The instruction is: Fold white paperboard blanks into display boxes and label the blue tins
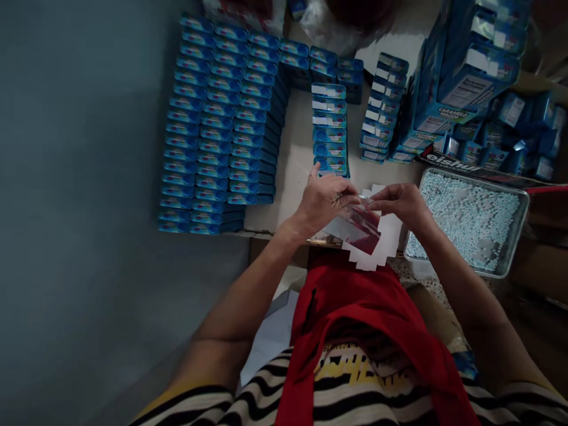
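Observation:
Between my hands hangs a clear plastic bag [361, 228], see-through enough that the red apron shows behind it. My left hand [326, 198] pinches its upper edge from the left. From the right, my right hand [402, 202] pinches the same edge between thumb and fingers. Beneath the bag lie white paper labels [388, 236] with stepped edges, partly covered. Just beyond my left hand stands a short row of blue boxes [329, 135], some with white stickers on top. Whether anything is inside the bag I cannot make out.
Long rows of blue boxes [213, 130] fill the table's left side. A clear tray [465, 222] of small pale-blue pellets sits at the right. Another row of boxes [384, 109], tall stacks [479, 77] and a carton of blue boxes [515, 136] stand at the right.

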### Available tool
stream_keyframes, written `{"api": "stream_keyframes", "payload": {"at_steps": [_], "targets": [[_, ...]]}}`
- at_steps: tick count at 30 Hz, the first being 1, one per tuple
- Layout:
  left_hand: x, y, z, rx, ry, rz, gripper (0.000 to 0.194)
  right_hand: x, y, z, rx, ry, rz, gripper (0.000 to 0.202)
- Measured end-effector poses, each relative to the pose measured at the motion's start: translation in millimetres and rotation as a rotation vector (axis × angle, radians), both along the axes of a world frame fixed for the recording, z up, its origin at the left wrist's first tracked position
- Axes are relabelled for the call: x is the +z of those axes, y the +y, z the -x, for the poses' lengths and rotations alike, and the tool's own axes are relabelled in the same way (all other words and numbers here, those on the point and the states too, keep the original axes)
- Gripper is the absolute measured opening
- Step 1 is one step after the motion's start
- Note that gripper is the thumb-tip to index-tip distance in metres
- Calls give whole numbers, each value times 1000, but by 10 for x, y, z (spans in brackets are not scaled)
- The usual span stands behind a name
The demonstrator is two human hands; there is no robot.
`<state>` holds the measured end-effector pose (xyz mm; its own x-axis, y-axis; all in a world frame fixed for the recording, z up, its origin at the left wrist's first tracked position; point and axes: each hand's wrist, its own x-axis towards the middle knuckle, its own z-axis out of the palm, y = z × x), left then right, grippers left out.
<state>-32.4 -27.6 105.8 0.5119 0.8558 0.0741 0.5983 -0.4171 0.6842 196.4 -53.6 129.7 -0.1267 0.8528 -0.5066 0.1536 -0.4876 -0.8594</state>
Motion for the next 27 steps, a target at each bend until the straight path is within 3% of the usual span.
{"api": "stream_keyframes", "payload": {"at_steps": [4,8,12,15,20,24,27], "targets": [[-79,-91,-54,21,-5,-73,16,-63,-46,-10,-66,4,-10,36],[-127,-47,-113,19,-1,-18,10,-42,-63,-26,16,-44,-55,31],[-123,77,-236,27,-63,114,10,22,-34,-54,145,-363,-325,18],[-117,125,-287,15,-63,64,9,24,23,-117,217,-589,-524,14],[-242,82,-208,7,35,-126,15,-78,77,-263,281,-607,-431,18],[-398,86,-202,-20,103,-77,25,-112,47,-179,295,-644,-502,15],[-438,128,-210,-42,95,-39,23,-133,49,-73,297,-605,-550,15]]}}
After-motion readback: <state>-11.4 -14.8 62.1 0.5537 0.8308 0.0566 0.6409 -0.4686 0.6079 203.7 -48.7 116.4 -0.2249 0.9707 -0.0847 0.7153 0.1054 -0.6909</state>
